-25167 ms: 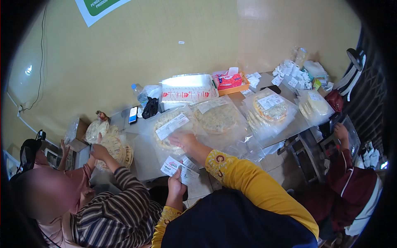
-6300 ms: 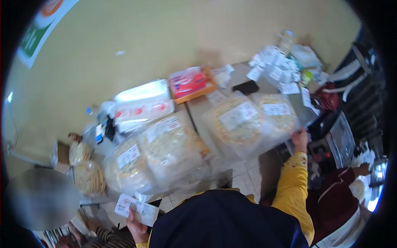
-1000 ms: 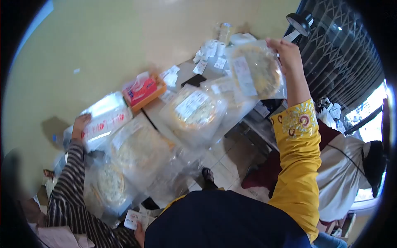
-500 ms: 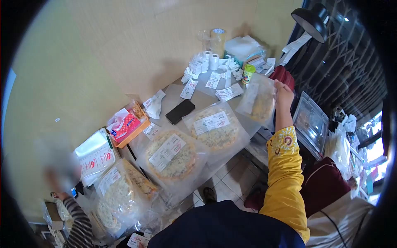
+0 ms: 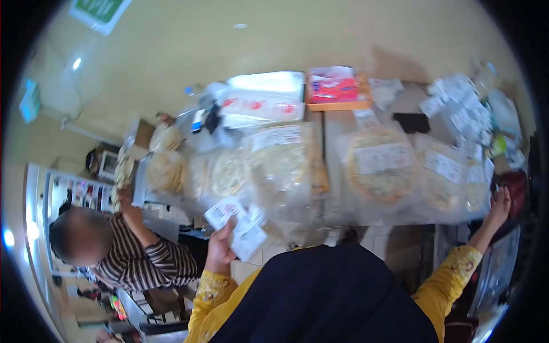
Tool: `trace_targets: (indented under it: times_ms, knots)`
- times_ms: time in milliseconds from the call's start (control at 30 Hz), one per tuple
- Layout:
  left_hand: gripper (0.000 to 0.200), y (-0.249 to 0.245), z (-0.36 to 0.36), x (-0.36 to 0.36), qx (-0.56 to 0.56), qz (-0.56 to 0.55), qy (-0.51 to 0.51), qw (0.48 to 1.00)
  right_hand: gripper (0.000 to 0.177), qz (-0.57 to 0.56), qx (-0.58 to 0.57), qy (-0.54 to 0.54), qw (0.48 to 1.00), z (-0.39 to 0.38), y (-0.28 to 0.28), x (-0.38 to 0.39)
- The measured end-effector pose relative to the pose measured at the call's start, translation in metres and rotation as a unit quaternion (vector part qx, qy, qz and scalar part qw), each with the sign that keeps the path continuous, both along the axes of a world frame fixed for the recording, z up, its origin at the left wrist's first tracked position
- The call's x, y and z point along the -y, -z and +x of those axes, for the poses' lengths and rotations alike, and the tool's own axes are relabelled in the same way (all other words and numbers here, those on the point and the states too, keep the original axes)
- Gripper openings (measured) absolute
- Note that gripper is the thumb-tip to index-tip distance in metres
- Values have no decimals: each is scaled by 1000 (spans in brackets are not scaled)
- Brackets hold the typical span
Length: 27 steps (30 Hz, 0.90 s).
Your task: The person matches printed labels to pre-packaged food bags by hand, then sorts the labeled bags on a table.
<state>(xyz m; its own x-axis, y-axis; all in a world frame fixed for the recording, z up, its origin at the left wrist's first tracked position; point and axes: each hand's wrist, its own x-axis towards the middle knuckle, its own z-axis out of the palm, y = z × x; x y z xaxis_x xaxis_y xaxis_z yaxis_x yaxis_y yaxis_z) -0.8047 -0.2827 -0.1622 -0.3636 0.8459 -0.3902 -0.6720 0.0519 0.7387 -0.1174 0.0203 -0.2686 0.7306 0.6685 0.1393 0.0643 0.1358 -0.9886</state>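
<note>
My left hand is closed on several white printed labels, held in front of the table. Out at the far right, my right hand pinches the edge of a small clear bag of pizza. Next to that bag lies a bagged pizza with a white label. Left of it is a larger labelled bagged pizza. Another bagged pizza rests on the table's left part, overlapping more bags. Motion blur softens the view.
A co-worker in a striped sleeve stands at the left, reaching to stacked round breads. Along the wall are a white printed pack, a tissue box, a black phone and crumpled paper.
My view has swung left, bringing the co-worker and my left hand with the labels into sight. My right hand stays by the small bagged pizza, which now lies lower, beside the others.
</note>
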Motion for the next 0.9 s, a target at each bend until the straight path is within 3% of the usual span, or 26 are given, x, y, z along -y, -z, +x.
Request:
trace_targets:
  times_ms: [100, 167, 200, 233, 267, 300, 400, 500, 600, 900]
  knots:
    - [42, -10, -7, -1, -4, 66, 34, 997, 25, 43, 89, -184, 978, -165, -81, 43]
    - [44, -15, -26, -27, 21, 77, 63, 995, 16, 21, 190, -418, 888, -270, -109, 53]
    - [46, -13, -30, -29, 26, 81, 76, 993, 16, -6, 80, -508, 858, -324, -102, 64]
    - [48, -13, -37, -29, 34, 83, 91, 992, 16, -12, 83, -576, 813, -377, -113, 90]
    - [49, -10, -45, -25, 45, 89, 103, 990, 15, -7, 186, -631, 753, -424, -131, 117]
    - [49, -6, -54, -21, 55, 94, 115, 987, 15, 28, 185, -691, 698, -462, -129, 133]
    - [44, -1, -78, -6, 100, 121, 143, 977, 18, 198, 243, -702, 640, -559, -114, 173]
    - [46, 2, -105, 14, 107, 129, 151, 974, 16, 34, 130, -768, 626, -610, -108, 202]
    - [47, 8, -134, 38, 130, 147, 163, 967, 13, -26, 86, -768, 634, -641, -103, 221]
    - [48, 16, -167, 70, 175, 140, 181, 958, 16, -79, 111, -777, 615, -683, -106, 246]
